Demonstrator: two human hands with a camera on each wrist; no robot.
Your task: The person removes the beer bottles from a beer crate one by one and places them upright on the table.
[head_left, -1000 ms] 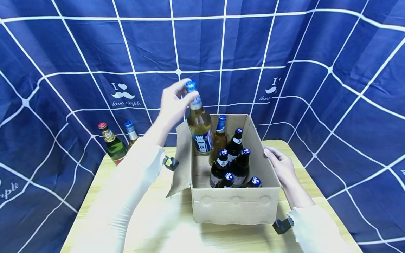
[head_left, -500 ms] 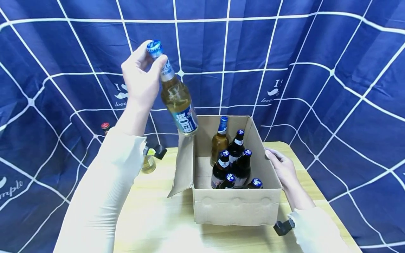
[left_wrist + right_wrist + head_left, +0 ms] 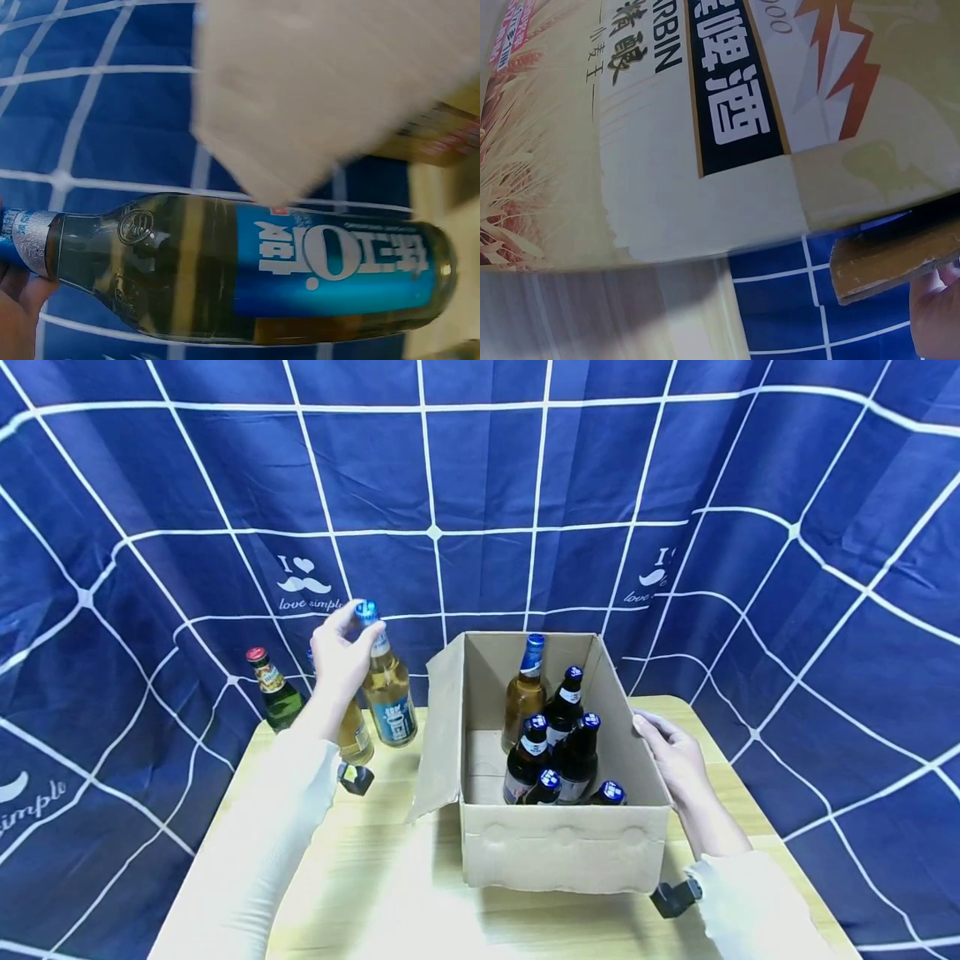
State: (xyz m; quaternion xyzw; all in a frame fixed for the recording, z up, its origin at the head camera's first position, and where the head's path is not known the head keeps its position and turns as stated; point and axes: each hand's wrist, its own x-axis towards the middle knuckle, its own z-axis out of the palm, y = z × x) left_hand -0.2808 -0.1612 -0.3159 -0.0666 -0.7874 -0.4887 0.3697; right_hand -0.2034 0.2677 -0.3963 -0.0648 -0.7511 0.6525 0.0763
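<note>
Head view: holds a pale bottle (image 3: pixel 390 702) by its neck in the left hand (image 3: pixel 339 652), with thumb and fingers closed round it just below the blue cap. To the left of the box, apart from its folded-out flap (image 3: pixel 439 735), and nearly upright with a slight lean. Perhaps touching the wooden table (image 3: pixel 390 860), perhaps just above it; hard to judge from this angle.

Grips the right edge of the cardboard box (image 3: pixel 558 852) in the right hand (image 3: pixel 675 756), pinching the board between thumb and fingers.

Inside the box, towards the far end, an amber bottle (image 3: pixel 522 697) with a blue neck wrap; close by, five dark bottles (image 3: pixel 577 752) with blue caps, the nearest partly hidden by the front wall.

Just left of the held bottle, a yellowish bottle (image 3: pixel 356 737), mostly behind the left hand and forearm; farther left, a green bottle (image 3: pixel 281 700) with a red cap. Behind everything, a blue curtain (image 3: pixel 480 460) with white grid lines.

In the left wrist view, sideways across the frame, the same held bottle, with white characters on a blue label (image 3: pixel 337 266). In the right wrist view, close up, the box's printed side, with wheat ears (image 3: pixel 514 180) and a black strip (image 3: pixel 731 90) of white characters.
</note>
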